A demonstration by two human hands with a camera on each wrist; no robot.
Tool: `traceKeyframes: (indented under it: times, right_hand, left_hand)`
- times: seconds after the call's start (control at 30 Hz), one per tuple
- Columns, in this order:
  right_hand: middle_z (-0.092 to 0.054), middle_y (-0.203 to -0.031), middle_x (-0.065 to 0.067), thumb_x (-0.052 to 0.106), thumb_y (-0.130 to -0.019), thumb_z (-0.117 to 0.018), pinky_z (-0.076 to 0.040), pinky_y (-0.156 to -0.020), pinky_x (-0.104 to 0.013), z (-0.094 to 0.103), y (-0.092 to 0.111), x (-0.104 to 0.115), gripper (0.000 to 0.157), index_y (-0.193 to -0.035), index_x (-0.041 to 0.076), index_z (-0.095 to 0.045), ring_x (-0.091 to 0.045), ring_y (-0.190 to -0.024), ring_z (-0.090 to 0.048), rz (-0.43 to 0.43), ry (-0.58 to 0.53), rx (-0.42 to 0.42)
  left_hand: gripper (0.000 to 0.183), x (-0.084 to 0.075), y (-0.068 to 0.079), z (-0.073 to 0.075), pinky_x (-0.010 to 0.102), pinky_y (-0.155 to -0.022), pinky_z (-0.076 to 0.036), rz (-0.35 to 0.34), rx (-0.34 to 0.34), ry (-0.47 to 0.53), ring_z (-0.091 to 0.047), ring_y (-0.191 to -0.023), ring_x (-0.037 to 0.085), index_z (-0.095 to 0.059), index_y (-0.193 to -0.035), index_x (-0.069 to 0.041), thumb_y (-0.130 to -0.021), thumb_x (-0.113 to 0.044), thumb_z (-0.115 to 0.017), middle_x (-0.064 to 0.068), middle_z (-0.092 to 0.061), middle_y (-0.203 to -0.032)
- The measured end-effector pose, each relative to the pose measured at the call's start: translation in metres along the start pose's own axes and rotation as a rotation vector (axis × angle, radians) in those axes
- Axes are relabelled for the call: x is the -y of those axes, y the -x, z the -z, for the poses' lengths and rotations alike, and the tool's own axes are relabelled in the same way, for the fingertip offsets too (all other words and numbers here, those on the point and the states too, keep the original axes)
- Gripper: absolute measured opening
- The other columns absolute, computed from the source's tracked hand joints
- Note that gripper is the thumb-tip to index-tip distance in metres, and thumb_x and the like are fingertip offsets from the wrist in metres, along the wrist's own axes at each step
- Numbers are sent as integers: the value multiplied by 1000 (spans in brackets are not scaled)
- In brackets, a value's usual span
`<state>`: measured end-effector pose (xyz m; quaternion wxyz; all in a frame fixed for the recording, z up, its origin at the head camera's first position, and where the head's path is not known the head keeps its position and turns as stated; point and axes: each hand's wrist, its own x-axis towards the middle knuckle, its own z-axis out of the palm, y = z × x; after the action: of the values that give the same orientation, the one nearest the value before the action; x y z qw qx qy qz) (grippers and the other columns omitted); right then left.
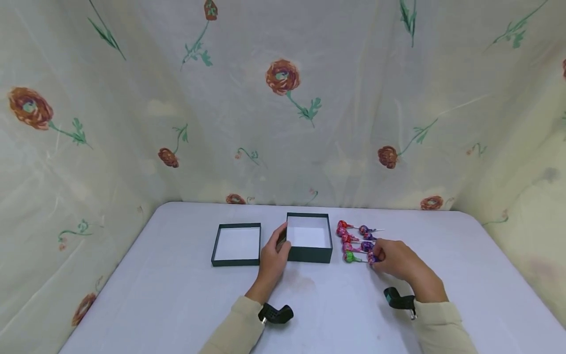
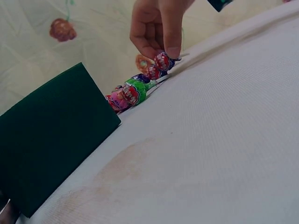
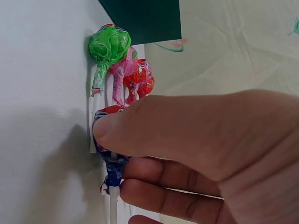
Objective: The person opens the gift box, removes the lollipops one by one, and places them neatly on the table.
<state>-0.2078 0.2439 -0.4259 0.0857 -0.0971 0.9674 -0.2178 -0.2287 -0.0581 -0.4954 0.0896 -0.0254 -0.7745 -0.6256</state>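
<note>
In the head view my left hand [image 1: 272,256] touches the left side of an open dark green box [image 1: 311,254] with a white inside; its fingers are fairly straight along that wall. My right hand [image 1: 400,263] pinches the wrapped head of a purple-blue lollipop [image 1: 371,257] between thumb and fingers, at the near end of a group. In the right wrist view, the thumb covers part of this lollipop's wrapper [image 3: 114,170], and its white stick points down. Beside it lie a green lollipop [image 3: 110,44], a pink lollipop [image 3: 124,67] and red ones.
A shallow dark green lid [image 1: 236,262] lies white inside up, left of the box. Several lollipops [image 1: 347,238] lie in two columns right of the box. The white-covered table [image 1: 177,295] meets a flower-printed curtain [image 1: 336,147] at the back and sides.
</note>
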Motion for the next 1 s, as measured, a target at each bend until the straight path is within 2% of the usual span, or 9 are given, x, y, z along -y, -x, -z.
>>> traceKeyframes:
  times: [0.27,0.63,0.8,1.0]
  right_hand:
    - [-53,-76,-4,9,-79,-75,-40,-59,-32,-5,2,-1,20,-93,4,-62,-20,-70,-47,-8,9,8]
    - [-54,-77,-4,9,-79,-76,-42,-60,-31,-3,4,0,20,-93,3,-62,-20,-71,-48,-26,5,18]
    - [-55,-78,-4,10,-79,-75,-43,-61,-31,-3,4,-1,20,-93,3,-63,-19,-72,-49,-9,2,14]
    - [-56,-77,-3,12,-80,-75,-42,-60,-31,1,4,2,19,-92,4,-63,-19,-71,-49,28,7,-15]
  left_hand:
    - [48,1,3,0,40,-107,-40,9,-1,19,-42,-133,17,-49,-141,-31,-95,-15,-51,-2,-44,-147]
    - [49,1,3,-2,43,-107,-40,22,-2,14,-43,-132,21,-49,-141,-31,-94,-16,-51,0,-44,-147]
    - [49,0,3,-1,42,-106,-41,37,-6,7,-43,-132,20,-49,-140,-34,-94,-16,-52,-1,-44,-147]
    - [49,1,2,-2,43,-106,-41,24,-8,1,-44,-131,22,-49,-141,-32,-95,-16,-51,0,-44,-147]
